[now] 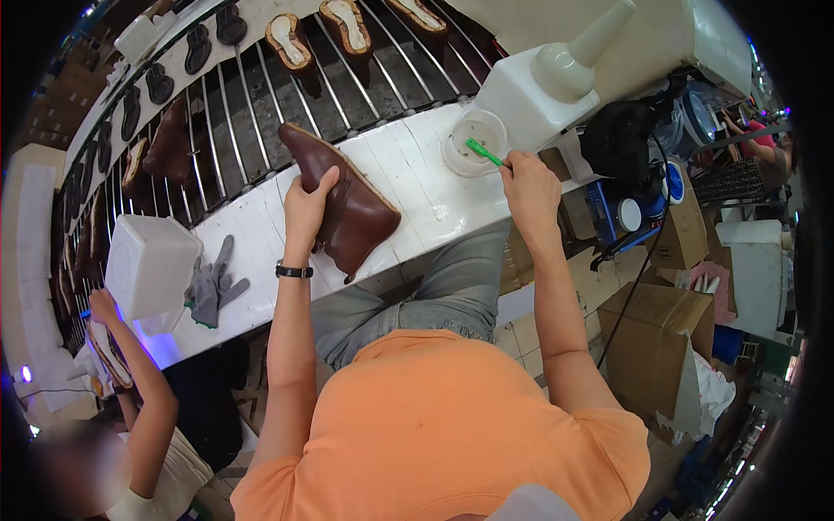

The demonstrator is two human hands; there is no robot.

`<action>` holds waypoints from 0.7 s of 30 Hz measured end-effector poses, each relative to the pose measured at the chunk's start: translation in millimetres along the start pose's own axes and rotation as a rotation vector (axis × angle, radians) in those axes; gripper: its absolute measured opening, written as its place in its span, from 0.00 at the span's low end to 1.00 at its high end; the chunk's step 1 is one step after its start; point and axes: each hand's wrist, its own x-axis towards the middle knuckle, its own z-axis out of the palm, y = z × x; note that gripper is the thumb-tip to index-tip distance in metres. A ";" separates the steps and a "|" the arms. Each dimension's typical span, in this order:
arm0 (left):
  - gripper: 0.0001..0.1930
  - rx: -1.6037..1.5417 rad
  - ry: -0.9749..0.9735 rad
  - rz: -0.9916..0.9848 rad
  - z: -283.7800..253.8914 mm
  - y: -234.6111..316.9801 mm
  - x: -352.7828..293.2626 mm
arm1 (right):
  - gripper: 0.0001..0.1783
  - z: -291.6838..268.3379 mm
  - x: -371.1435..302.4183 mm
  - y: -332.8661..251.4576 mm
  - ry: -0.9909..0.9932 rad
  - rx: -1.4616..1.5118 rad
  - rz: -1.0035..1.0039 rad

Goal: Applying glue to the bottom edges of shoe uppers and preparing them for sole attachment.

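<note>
My left hand point(306, 215) is closed around a dark brown leather boot point(360, 221), which lies on its side on the white ledge point(426, 191). The boot's toe points to the far left, and its pale sole edge runs along the right side. In my right hand point(532, 189) is a green-handled brush point(483, 151). Its tip reaches into a small round translucent cup point(460, 163); the bristles cannot be made out. Behind the cup stands a white square bottle point(534, 95) with a long tapered nozzle.
Beyond the ledge, a rack of metal rods point(261, 122) carries several upturned boots and dark soles point(198, 48). A white container point(152, 265) and a grey glove point(213, 286) lie to the left, near a co-worker's arm point(148, 373). Cardboard boxes point(651, 347) stand at right.
</note>
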 end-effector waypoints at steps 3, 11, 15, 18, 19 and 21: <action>0.29 -0.063 0.145 0.139 0.2 8.1 -13.8 | 0.09 -1.2 1.4 1.6 -0.037 0.067 -0.006; 0.43 0.211 0.284 0.514 -11.5 14.0 -100.6 | 0.13 21.8 -14.3 28.6 -0.407 1.317 0.398; 0.48 0.296 0.143 0.586 6.7 21.1 -120.0 | 0.11 6.9 -20.2 -19.3 -0.421 1.509 0.239; 0.54 0.429 0.233 0.596 24.4 9.3 -129.3 | 0.07 -7.6 -40.2 -59.2 -0.425 1.394 0.030; 0.55 0.237 0.269 0.616 32.1 -6.9 -126.7 | 0.04 -14.4 -49.3 -71.6 -0.452 1.373 0.009; 0.54 -0.098 0.399 0.759 46.3 -26.3 -117.0 | 0.05 -17.6 -66.5 -85.6 -0.444 1.327 -0.121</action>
